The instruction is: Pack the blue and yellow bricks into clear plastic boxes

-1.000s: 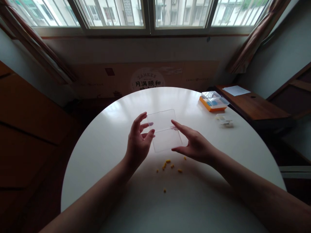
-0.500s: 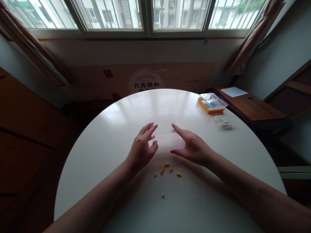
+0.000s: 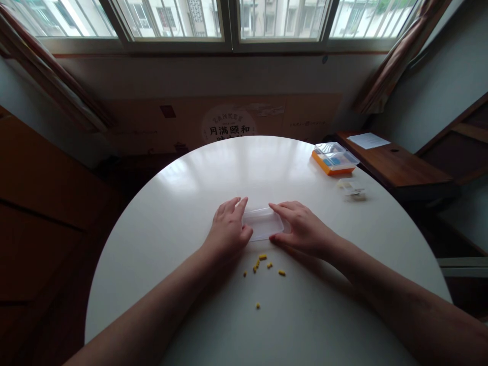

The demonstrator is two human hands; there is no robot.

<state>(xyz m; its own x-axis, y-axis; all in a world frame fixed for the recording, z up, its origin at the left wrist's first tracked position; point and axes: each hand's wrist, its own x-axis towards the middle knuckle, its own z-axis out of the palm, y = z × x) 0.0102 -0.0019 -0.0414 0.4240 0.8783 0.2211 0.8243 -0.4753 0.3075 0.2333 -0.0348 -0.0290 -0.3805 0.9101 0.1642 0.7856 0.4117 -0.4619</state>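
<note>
I had the clear plastic box (image 3: 263,224) between my hands at the middle of the round white bench (image 3: 152,284). My right grip (image 3: 303,223) was clamped across its right end, thumb at the near edge, forefinger at the far one. My left grip (image 3: 230,223) was closed about the left end and covered it, so how its far fingers met the plastic was hidden. I couldn't make out whether a lid covered the box. Just nearer lay small yellow pieces (image 3: 263,257), too tiny to identify. At far right, blue shapes (image 3: 331,161) showed through an orange-based case's (image 3: 323,164) clear top; nearer, a small translucent packet (image 3: 353,188) was blurred. My forearms ran out of view.
</note>
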